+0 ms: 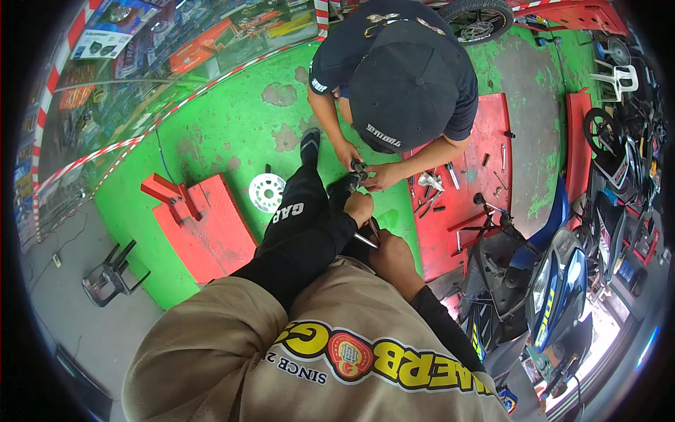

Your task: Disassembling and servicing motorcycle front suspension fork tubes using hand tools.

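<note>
My left hand [360, 207] is closed in a fist in front of my knees; whatever it grips is hidden. Just nearer and to its right, my right hand [395, 257] is curled around a shiny metal tool [365, 240], a slim bar whose exact kind I cannot make out. Beyond my fist, a co-worker in a black cap [402, 84] bends over a small dark part [359, 169]. The co-worker's two hands [382, 176] hold that part from either side. A silver brake disc [267, 192] lies flat on the green floor to the left.
A red work platform [496, 183] with scattered hand tools is at right, beside a partly stripped motorcycle [513, 274]. To the left are a red metal stand [204, 232] and a black stool [111, 273]. A glass display case [176, 77] lines the far left.
</note>
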{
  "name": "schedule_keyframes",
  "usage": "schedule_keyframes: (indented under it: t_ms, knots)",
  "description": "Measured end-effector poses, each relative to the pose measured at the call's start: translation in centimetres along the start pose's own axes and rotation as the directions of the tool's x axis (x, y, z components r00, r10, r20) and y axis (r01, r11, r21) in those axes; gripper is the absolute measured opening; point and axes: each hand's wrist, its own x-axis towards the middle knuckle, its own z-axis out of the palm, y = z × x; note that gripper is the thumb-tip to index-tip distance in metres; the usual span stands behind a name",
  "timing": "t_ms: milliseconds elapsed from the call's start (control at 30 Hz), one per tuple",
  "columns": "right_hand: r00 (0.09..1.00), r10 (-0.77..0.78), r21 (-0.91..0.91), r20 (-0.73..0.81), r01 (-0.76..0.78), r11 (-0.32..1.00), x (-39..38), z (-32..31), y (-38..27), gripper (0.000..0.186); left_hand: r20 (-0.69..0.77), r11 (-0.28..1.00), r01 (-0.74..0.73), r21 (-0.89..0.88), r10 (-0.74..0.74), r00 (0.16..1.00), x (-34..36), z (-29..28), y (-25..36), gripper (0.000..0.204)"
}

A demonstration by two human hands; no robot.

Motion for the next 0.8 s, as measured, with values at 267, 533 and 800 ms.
schedule_keyframes:
  t_ms: [267,533,800]
  knots:
    - [0.999,0.017,0.018,-0.042,-0.016,1.000,0.6,0.0,0.6,0.022,-0.026,0.976,0.057,0.210,-0.053,0.998,-1.1,-3.1,5.6,0.015]
    - [0.995,0.094,0.017,-0.017,-0.094,0.995,2.2,0.0,-0.4,0.024,-0.071,0.983,0.178,-0.054,-0.181,0.981,0.6,-2.1,3.9,0.017]
    - [0.981,0.191,-0.001,0.033,-0.191,0.982,4.3,0.3,-1.4,0.021,-0.212,0.953,0.066,-0.296,-0.133,0.968,1.8,0.2,1.7,0.016]
